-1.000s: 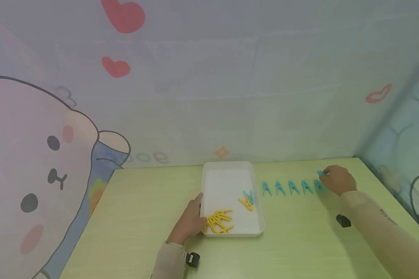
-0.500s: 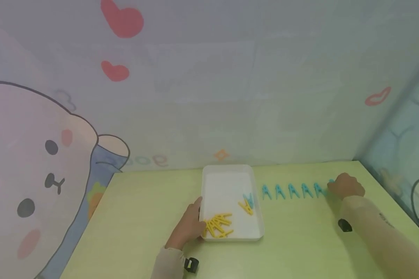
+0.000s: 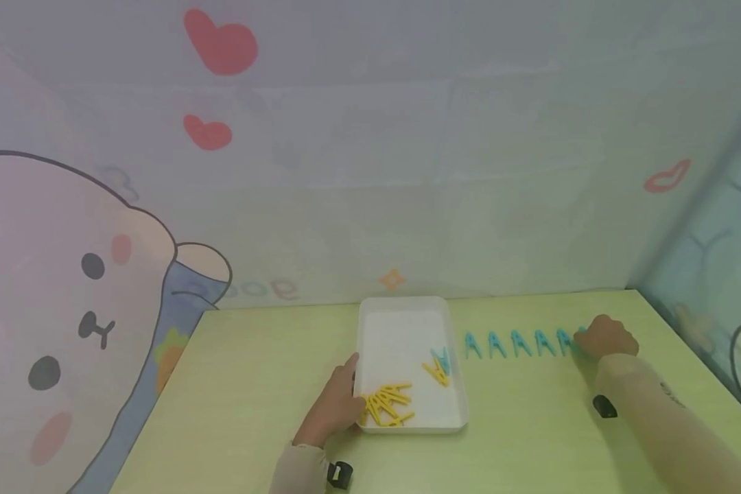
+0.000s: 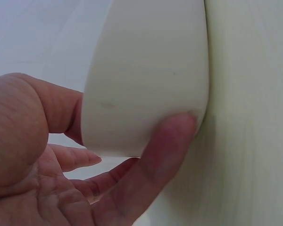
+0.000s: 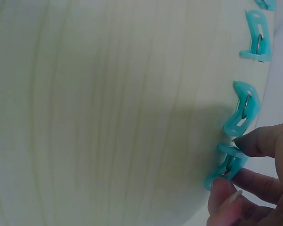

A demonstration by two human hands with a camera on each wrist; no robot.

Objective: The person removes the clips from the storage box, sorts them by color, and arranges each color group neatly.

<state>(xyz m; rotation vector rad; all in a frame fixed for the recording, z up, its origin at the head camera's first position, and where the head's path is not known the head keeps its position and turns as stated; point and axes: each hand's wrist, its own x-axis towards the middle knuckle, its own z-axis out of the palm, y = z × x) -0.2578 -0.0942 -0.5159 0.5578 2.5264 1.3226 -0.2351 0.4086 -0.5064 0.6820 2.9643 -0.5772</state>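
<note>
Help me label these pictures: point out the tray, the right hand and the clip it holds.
Tray (image 3: 401,336): head view, on its bare floor.
Right hand (image 3: 606,336): head view, on the back of the hand.
Clip (image 5: 235,165): right wrist view, on its body near the spring.

We see A-shaped turquoise plastic clips (image 3: 518,337) lined up beside a white rectangular tray (image 3: 398,339) holding yellow plastic clips (image 3: 398,394) and another turquoise clip (image 3: 447,366).

sleeves (image 3: 673,429): pale beige | right-sleeve marking (image 3: 672,394): dark | wrist units (image 3: 341,474): black, boxy | hands (image 3: 606,336): bare
</note>
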